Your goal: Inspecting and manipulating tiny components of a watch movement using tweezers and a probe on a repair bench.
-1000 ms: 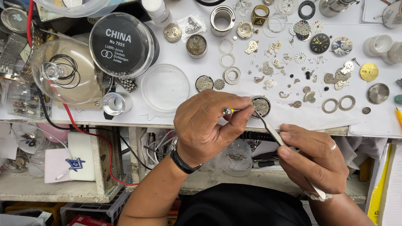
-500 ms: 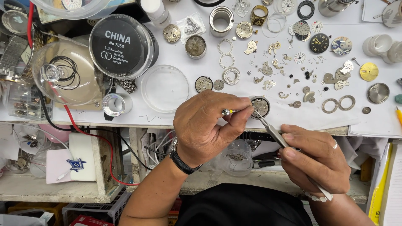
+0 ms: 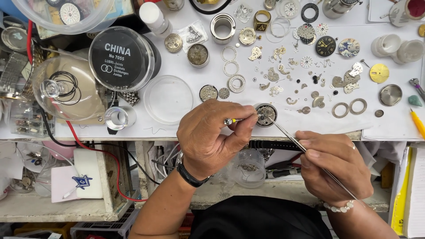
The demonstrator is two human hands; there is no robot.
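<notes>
My L hand [image 3: 212,141] still pinching small screwdriver [image 3: 234,120], R hand [image 3: 334,166] still gripping tweezers [image 3: 287,135] at watch movement [image 3: 266,115], nothing shifted.

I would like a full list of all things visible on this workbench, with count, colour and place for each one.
watch movement: one, silver, front edge of bench, between the hands
screwdriver: one, yellow-tipped, in left hand
tweezers: one, silver, in right hand, tip at the movement
small watch parts: many, silver and brass, scattered on white sheet
toothed rings: two, grey, right of movement
dials: several, black, patterned, gold, upper right
round lidded box: one, clear with black label, upper left
clear dish: one, centre left
glass dome: one, clear, far left
gold ring: one, top centre
left hand: wears black wrist strap
right hand: wears bead bracelet
</notes>
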